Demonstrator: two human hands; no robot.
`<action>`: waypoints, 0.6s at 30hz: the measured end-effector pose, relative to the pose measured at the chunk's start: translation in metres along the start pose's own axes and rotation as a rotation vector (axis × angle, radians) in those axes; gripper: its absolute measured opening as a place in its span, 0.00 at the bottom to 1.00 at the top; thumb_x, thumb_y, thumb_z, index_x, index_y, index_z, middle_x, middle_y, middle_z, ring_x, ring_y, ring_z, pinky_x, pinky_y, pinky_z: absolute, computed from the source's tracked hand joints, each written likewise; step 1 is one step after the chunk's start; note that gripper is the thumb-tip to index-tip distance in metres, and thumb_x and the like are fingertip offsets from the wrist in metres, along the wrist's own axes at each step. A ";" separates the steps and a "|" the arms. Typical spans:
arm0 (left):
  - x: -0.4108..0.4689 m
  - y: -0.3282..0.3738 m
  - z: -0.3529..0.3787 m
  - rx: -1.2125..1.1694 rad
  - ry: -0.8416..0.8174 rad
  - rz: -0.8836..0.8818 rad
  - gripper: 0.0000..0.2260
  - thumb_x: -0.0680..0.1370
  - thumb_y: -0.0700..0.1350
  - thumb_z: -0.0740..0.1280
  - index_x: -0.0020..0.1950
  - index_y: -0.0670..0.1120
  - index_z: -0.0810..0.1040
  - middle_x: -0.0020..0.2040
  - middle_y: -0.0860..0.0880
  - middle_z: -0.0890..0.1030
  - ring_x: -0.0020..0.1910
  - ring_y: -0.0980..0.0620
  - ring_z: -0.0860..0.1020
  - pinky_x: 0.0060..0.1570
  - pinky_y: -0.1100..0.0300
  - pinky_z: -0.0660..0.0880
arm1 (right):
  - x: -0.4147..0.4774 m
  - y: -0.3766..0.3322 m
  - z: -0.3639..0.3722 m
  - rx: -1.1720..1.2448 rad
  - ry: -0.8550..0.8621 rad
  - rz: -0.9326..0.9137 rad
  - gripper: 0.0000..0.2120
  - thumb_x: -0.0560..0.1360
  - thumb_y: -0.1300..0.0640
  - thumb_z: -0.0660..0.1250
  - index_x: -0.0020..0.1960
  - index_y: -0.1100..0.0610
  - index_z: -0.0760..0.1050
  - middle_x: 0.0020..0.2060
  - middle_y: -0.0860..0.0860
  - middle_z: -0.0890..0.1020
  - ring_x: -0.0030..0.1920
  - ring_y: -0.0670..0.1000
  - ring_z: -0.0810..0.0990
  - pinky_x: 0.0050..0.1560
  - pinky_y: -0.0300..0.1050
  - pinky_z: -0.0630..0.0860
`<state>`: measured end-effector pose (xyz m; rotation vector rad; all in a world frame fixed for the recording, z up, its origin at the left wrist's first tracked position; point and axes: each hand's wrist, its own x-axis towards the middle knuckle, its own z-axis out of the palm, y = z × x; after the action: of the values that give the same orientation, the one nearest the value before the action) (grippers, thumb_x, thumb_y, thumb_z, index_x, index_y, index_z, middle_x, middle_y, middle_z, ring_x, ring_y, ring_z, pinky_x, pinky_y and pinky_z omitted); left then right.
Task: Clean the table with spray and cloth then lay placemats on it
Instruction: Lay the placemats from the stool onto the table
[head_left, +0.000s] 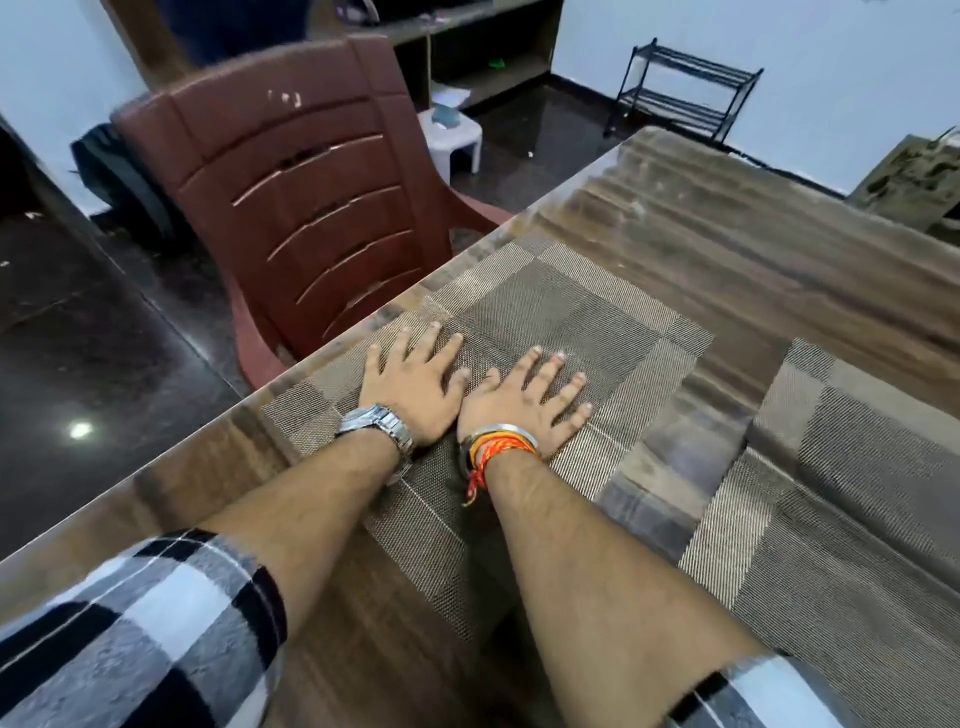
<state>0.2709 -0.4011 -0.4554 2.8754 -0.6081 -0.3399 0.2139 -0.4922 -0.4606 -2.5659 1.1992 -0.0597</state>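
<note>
A woven brown-and-beige placemat (582, 306) lies flat on the glossy wooden table (753, 244), near its left edge. My left hand (415, 384) and my right hand (524, 400) press palm-down on the mat side by side, fingers spread, thumbs nearly touching. A second placemat of the same weave (841, 509) lies to the right, partly cut off by the frame. No spray bottle or cloth is in view.
A brown plastic chair (291, 192) stands against the table's left edge. Beyond it are a small white stool (457, 140), a black wire rack (680, 88) by the wall and wooden shelving (467, 47). The floor is dark and shiny.
</note>
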 end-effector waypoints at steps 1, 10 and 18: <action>-0.001 -0.001 0.000 0.006 -0.013 0.004 0.27 0.84 0.62 0.46 0.83 0.61 0.49 0.85 0.55 0.46 0.83 0.46 0.44 0.79 0.41 0.40 | 0.005 -0.001 0.001 -0.023 0.010 0.000 0.30 0.79 0.44 0.46 0.78 0.52 0.46 0.78 0.52 0.45 0.76 0.60 0.37 0.70 0.63 0.31; 0.020 0.001 -0.005 0.043 -0.033 0.009 0.28 0.83 0.65 0.45 0.83 0.63 0.46 0.85 0.56 0.43 0.83 0.48 0.42 0.79 0.42 0.38 | 0.033 -0.009 0.007 -0.065 0.013 -0.007 0.29 0.79 0.43 0.44 0.78 0.52 0.47 0.78 0.52 0.46 0.76 0.61 0.38 0.71 0.64 0.32; 0.034 0.004 -0.005 0.046 -0.010 0.003 0.28 0.83 0.65 0.45 0.83 0.63 0.47 0.85 0.55 0.46 0.83 0.48 0.44 0.79 0.42 0.39 | 0.049 -0.012 0.005 -0.080 -0.025 -0.007 0.29 0.80 0.44 0.42 0.78 0.52 0.43 0.78 0.52 0.43 0.76 0.60 0.36 0.71 0.64 0.32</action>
<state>0.3010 -0.4181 -0.4564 2.9178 -0.6296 -0.3445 0.2560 -0.5207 -0.4667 -2.6310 1.2069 0.0192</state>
